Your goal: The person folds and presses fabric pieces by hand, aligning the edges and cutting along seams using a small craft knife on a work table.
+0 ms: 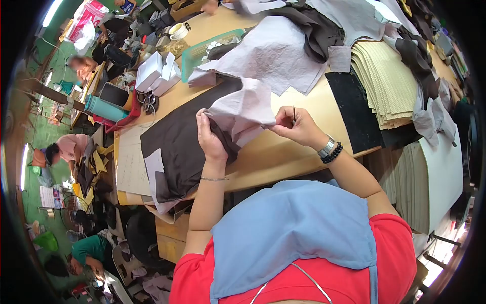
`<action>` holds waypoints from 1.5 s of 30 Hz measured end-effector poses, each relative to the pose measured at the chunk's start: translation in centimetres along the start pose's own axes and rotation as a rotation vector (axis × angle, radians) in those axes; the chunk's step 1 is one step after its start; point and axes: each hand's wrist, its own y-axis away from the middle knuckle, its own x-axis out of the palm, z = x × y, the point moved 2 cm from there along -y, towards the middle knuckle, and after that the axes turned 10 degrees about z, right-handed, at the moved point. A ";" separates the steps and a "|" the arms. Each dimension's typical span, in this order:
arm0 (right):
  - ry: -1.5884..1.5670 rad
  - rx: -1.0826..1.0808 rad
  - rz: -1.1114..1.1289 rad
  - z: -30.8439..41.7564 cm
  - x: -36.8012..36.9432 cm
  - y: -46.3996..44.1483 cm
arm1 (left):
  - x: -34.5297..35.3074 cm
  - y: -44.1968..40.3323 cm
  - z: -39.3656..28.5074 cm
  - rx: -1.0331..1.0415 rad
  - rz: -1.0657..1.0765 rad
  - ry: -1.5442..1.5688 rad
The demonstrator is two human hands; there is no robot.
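My left hand [210, 139] is wrapped round the left side of a pale grey-lilac piece of sheet material [243, 109], fabric or thin leather, its dark brown side showing below. My right hand [299, 127] pinches the right edge of that piece. A thin dark pointed stick [294, 112] stands up from the same hand; its exact kind is unclear. Under my left hand a large dark brown sheet [174, 139] lies across the wooden table [263, 162]. Beyond my hands a bigger pale grey sheet [276, 50] is spread out.
A green plastic basket [190, 58], a white box [150, 73], scissors [150, 104] and a turquoise bottle [105, 108] sit to the left. Stacked cream textured sheets [379, 83] and a black mat [354, 111] lie right. Other people work at the far left, including one in green [91, 251].
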 end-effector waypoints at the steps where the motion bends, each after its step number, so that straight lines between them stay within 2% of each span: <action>1: 0.035 -0.024 0.017 0.0 -0.3 0.1 | 0.1 0.1 -0.2 0.018 0.032 -0.045; 2: 0.071 -0.048 0.034 0.0 -0.5 0.1 | 0.3 0.3 -0.4 0.000 0.058 -0.042; 5: -0.104 -0.152 -0.171 1.8 -2.0 -0.8 | 1.6 0.8 -1.5 -0.036 0.155 -0.023; 6: -0.037 -0.081 -0.090 1.8 -3.3 -1.2 | 1.7 0.9 -1.6 -0.038 0.199 -0.007; 8: -0.123 -0.092 -0.078 2.8 -3.8 -2.3 | 2.3 1.0 -2.1 -0.048 0.282 0.025; 10: -0.097 -0.084 0.077 2.4 -3.7 -3.4 | 3.3 1.2 -3.0 -0.064 0.361 0.055; 14: -0.056 -0.039 0.387 3.3 -3.0 -3.8 | 3.9 0.9 -3.4 -0.110 0.307 -0.020; 17: -0.174 -0.076 0.330 3.8 -1.9 -3.3 | 2.5 0.6 -2.7 -0.172 0.277 -0.073; 20: -0.248 -0.116 0.190 4.9 -1.5 -3.6 | 0.5 0.7 -1.9 -0.232 0.422 0.007; 21: -0.250 -0.132 0.133 5.8 -1.7 -3.6 | 0.3 0.4 -2.3 -0.257 0.487 -0.147; 22: -0.136 -0.129 0.255 7.1 -2.7 -4.5 | 0.2 -0.1 -3.0 -0.282 0.552 -0.302; 23: 0.104 -0.127 0.256 8.4 -3.4 -5.4 | -0.2 -0.3 -3.5 -0.305 0.616 -0.458; 24: 0.346 -0.123 0.252 9.6 -3.9 -6.5 | -1.2 -0.4 -3.7 -0.426 0.585 -0.544; 26: 0.498 -0.194 0.268 11.5 -3.8 -9.0 | -3.9 -0.8 -3.9 -0.665 0.523 -0.714; 27: 0.588 -0.280 0.263 11.5 -3.5 -10.9 | -5.2 -1.0 -4.6 -0.550 0.455 -0.781; 28: 0.677 -0.367 0.258 11.5 -2.6 -12.6 | -6.8 -0.6 -5.0 -0.309 0.328 -0.666; 29: 0.606 -0.257 0.289 12.7 -1.2 -13.2 | -7.6 0.4 -6.3 -0.282 -0.029 -0.668; 30: 0.532 -0.148 0.319 13.9 0.6 -13.5 | -11.0 0.6 -6.3 -0.121 -0.224 -0.487; 31: 0.404 -0.312 0.355 13.6 2.7 -14.2 | -13.1 1.1 -7.0 -0.023 -0.251 -0.273; 32: 0.272 -0.473 0.388 13.0 5.0 -14.8 | -12.1 2.2 -9.2 0.058 -0.390 -0.212; 33: 0.192 -0.427 0.416 12.9 7.6 -14.9 | -13.0 3.3 -11.3 0.153 -0.550 -0.266; 34: 0.111 -0.381 0.443 12.9 10.2 -14.3 | -10.4 4.4 -15.0 0.086 -0.639 -0.113; 35: 0.044 -0.387 0.492 13.5 12.4 -13.5 | -12.8 6.0 -18.1 0.281 -0.557 -0.423; 36: -0.026 -0.388 0.543 14.2 13.9 -12.4 | -12.5 6.9 -22.2 0.404 -0.703 -0.598; 37: -0.065 -0.399 0.550 14.7 14.5 -11.1 | -14.9 8.1 -26.6 0.647 -0.528 -0.766; 38: -0.107 -0.405 0.560 15.2 14.9 -9.9 | -11.2 8.5 -29.7 0.685 -0.775 -0.904; 39: -0.150 -0.408 0.573 15.2 15.1 -8.9 | -9.5 8.6 -31.7 0.796 -0.651 -1.096; 40: -0.158 -0.428 0.525 14.5 14.4 -8.1 | -7.2 7.8 -32.3 0.791 -0.686 -1.226; 42: -0.168 -0.471 0.435 12.3 11.3 -6.7 | -6.5 3.8 -31.0 0.646 -0.364 -1.485; 43: -0.080 -0.378 0.347 9.9 9.4 -6.2 | -4.4 0.7 -27.7 0.509 -0.133 -1.425; 44: 0.010 -0.286 0.258 7.4 7.1 -5.7 | -2.1 -0.9 -23.4 0.446 -0.121 -1.735; 45: -0.062 -0.139 0.223 5.9 4.7 -4.7 | -1.4 -3.2 -19.1 0.299 0.059 -1.635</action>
